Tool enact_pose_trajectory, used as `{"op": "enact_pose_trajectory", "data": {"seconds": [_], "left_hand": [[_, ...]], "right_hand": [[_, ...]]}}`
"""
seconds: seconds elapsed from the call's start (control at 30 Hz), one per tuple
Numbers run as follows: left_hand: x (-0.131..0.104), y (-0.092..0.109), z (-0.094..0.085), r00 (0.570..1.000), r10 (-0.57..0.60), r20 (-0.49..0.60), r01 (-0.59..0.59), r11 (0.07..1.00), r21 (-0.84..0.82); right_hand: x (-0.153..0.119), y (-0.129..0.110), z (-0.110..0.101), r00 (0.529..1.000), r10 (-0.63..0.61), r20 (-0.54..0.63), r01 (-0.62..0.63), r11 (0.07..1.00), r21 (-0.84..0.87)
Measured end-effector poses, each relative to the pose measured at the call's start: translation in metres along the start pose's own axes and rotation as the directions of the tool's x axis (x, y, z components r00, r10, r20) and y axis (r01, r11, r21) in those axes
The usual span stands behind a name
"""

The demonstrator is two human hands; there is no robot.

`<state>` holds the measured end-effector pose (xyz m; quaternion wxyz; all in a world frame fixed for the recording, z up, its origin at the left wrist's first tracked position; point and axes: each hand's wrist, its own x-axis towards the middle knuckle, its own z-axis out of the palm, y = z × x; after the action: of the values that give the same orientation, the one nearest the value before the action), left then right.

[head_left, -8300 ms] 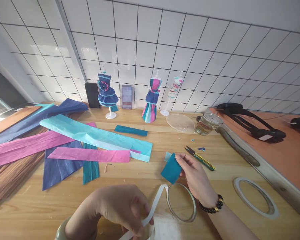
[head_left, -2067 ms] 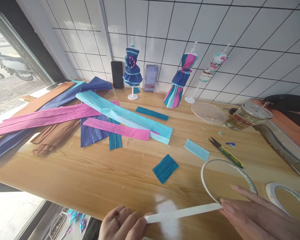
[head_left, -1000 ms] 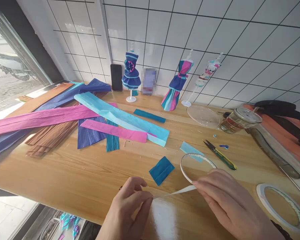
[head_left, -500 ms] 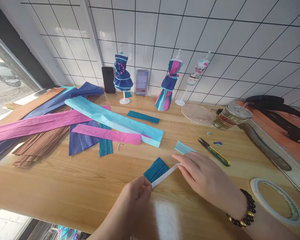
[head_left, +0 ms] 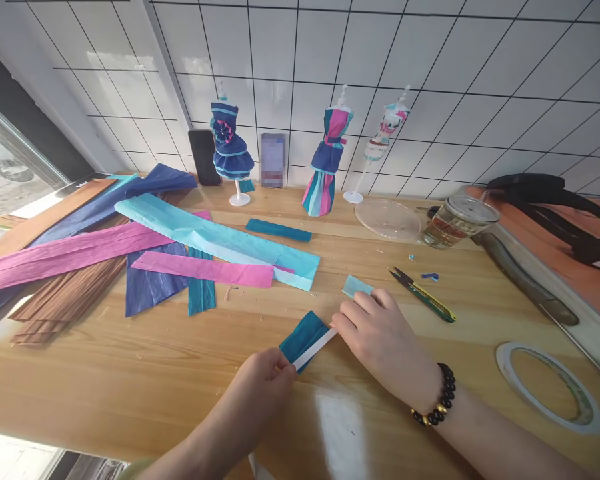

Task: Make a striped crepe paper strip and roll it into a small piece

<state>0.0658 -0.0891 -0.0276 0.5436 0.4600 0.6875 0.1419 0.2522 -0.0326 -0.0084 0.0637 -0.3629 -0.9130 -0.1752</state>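
A narrow strip of white tape [head_left: 316, 349] runs diagonally across a small teal piece of crepe paper [head_left: 300, 333] on the table. My left hand [head_left: 263, 380] is closed, pinching the strip's lower end at the paper's near corner. At the upper end, my right hand [head_left: 373, 333] is closed with its fingertips on the tape. Its fingers bend down toward the tabletop and hide that tip. Just beyond the right hand lies a pale blue paper piece [head_left: 355, 286], partly covered by the knuckles.
Thread snips [head_left: 425, 295] and a tape roll [head_left: 547, 387] lie to the right. Crepe strips in light blue [head_left: 220, 237], pink [head_left: 203, 268] and brown [head_left: 75, 287] spread leftward. Small dress forms [head_left: 233, 140], phones [head_left: 205, 157] and a lidded cup [head_left: 460, 220] stand at the back.
My right hand has moved left and its fingers have bent more. The white strip has shifted from the teal paper's edge further onto it. The whole view has shifted slightly.
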Motion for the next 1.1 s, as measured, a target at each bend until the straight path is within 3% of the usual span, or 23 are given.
{"op": "enact_pose_trajectory", "data": {"seconds": [0.37,0.9,1.1], "left_hand": [[0.003,-0.004,-0.001,0.999,-0.015,0.051,0.017,0.999,-0.046],[0.006,-0.004,-0.003,1.0,-0.014,0.028,0.01,0.994,0.111],[0.007,-0.006,-0.002,0.999,0.039,0.026,-0.042,0.989,0.141]], "right_hand": [[-0.001,0.0,0.011,0.998,0.052,-0.025,-0.052,0.999,0.008],[0.001,-0.002,0.011,0.998,0.02,-0.064,-0.021,1.0,-0.016],[-0.001,-0.002,0.011,0.997,0.013,-0.077,-0.015,1.0,-0.016]]}}
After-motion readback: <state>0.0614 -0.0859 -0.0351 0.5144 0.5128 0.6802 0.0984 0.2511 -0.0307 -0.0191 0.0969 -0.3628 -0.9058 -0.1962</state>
